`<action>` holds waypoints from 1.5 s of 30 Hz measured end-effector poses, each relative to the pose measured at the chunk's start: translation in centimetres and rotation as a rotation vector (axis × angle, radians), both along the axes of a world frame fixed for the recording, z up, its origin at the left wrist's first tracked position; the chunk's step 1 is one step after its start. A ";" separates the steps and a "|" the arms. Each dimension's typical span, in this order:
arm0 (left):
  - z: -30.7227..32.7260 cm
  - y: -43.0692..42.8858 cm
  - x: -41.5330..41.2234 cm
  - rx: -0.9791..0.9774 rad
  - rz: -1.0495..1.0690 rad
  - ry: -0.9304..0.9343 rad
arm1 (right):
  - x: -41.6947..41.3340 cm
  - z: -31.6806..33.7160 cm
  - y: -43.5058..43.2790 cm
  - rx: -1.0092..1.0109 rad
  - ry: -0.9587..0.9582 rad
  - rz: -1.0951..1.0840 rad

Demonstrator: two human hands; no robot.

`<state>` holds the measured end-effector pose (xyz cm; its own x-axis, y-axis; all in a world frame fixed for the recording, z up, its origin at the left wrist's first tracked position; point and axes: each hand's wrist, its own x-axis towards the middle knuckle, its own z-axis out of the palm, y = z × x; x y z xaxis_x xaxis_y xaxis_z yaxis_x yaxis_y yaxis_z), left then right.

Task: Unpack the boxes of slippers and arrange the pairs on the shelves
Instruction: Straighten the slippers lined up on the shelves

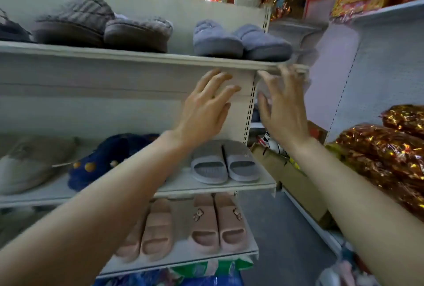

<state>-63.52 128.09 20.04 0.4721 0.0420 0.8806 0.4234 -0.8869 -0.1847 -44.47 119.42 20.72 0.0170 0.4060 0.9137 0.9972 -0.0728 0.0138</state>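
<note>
**A:** Across the white shelving (128,111), why are the slippers laid out like that?

**B:** Each pair sits side by side so it reads as one item. The grey ribbed pair (103,29) and the blue-grey fluffy pair (241,42) are on the top shelf (137,56). The grey slides (226,163) are a shelf below and the pink slides (216,223) under those, toes to the front edge.

**A:** And the cardboard box (296,184) on the floor to the right?

**B:** Kept close for unpacking, I'd guess. Its contents are too blurred to tell.

**A:** The hands?

**B:** Both are empty. The left hand (204,111) and right hand (284,111) are raised just under the top shelf's lip, fingers spread, gripping nothing. Whether the right fingertips touch the lip, I cannot tell. They sit below the blue-grey pair, so I judge that pair is the one in hand.
</note>
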 end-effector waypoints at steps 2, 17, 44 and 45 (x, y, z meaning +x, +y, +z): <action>-5.4 0.2 -0.2 -0.082 0.001 0.060 | -0.5 -5.2 -0.5 -0.072 -0.005 0.015; -19.9 3.5 1.6 -0.735 0.214 0.375 | 1.7 -20.4 4.0 -0.636 0.449 -0.018; -16.0 2.5 -5.2 -0.339 0.224 0.221 | -3.2 -18.1 4.9 -0.508 0.345 -0.046; -15.3 2.8 -7.0 -0.311 0.252 0.154 | -5.1 -17.6 5.3 -0.484 0.331 0.025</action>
